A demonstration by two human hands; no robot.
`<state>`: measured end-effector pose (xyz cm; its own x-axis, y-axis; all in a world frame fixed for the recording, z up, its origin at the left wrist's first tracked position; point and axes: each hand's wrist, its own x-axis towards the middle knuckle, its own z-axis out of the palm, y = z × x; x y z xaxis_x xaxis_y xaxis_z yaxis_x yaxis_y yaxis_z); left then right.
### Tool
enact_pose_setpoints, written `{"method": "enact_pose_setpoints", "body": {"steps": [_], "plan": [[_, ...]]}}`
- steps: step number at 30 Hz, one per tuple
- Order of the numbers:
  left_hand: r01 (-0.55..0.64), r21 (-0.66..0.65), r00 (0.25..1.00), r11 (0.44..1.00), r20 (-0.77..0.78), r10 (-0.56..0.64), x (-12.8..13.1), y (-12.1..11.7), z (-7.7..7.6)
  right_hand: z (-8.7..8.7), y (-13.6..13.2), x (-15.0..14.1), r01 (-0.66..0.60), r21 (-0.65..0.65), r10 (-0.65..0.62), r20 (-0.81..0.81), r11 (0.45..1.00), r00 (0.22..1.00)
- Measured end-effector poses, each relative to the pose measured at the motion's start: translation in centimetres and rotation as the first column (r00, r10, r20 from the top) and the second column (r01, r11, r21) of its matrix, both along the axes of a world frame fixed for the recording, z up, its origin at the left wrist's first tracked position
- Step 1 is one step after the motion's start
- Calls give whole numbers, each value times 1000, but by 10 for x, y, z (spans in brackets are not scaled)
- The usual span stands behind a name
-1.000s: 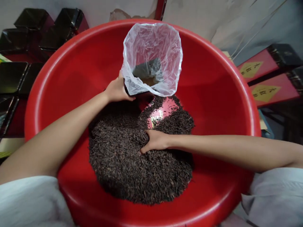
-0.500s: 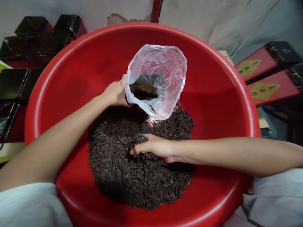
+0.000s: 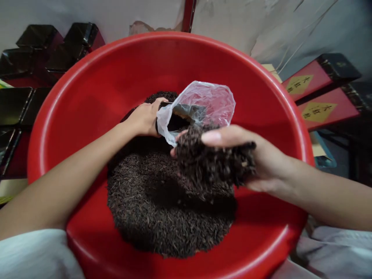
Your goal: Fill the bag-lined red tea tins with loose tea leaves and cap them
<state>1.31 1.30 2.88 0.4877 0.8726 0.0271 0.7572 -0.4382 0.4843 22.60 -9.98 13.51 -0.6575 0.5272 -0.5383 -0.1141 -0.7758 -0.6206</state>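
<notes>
A large red basin [image 3: 261,112] holds a pile of dark dried tea leaves [image 3: 162,228]. My left hand [image 3: 147,118] grips a dark-rimmed tin [image 3: 165,104] at its left side, over the pile's far part. The tin is lined with a clear plastic bag [image 3: 216,97] whose mouth flares above the rim; some dark leaves show inside. My right hand [image 3: 261,159] is closed on a heaped handful of tea leaves [image 3: 209,162], held just in front of the bag's mouth. The thumb lies over the handful, and most fingers are hidden under it.
Several dark-topped tins [image 3: 37,37] stand left of the basin. On the right, two red tins [image 3: 327,108] with yellow diamond labels lie tilted beside the rim. A pale wall [image 3: 226,23] rises behind.
My right hand has come up out of the pile with a handful of tea leaves. The tin and bag have come down slightly, the bag's mouth tipping toward the right hand.
</notes>
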Motion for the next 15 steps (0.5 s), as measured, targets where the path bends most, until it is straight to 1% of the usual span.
{"method": "enact_pose_setpoints", "body": {"steps": [1, 2, 3, 5, 7, 9, 12, 13, 15], "plan": [[30, 29, 997, 999, -69, -28, 0, -1, 0, -3, 7, 1, 72, 99, -77, 42, 992, 996], [54, 52, 991, 997, -129, -47, 1, -1, 1, -6, 14, 2, 127, 198, -146, 83, 972, 986], [67, 65, 984, 996, -170, -55, 1, -1, 1, -11, 20, 2, 155, 285, -199, 133, 946, 971], [58, 59, 983, 997, -178, -46, 2, -2, 1, -21, 33, 1, 138, 403, -255, 254, 905, 933], [45, 35, 988, 998, -147, -39, 3, -3, 2, -29, 42, -1, 101, 468, -289, 349, 878, 891], [34, 10, 994, 999, -102, -33, 5, -5, 3, -34, 46, -2, 110, 514, -336, 370, 851, 866], [11, -5, 995, 1000, -96, -12, 9, -7, 4, -35, 45, -5, 143, 536, -354, 315, 832, 880], [5, -2, 993, 1000, -114, -6, 9, -7, 4, -36, 45, -5, 139, 547, -347, 298, 826, 889], [0, 4, 989, 1000, -148, 1, 9, -6, 3, -36, 44, -5, 89, 596, -330, 308, 798, 892]]}}
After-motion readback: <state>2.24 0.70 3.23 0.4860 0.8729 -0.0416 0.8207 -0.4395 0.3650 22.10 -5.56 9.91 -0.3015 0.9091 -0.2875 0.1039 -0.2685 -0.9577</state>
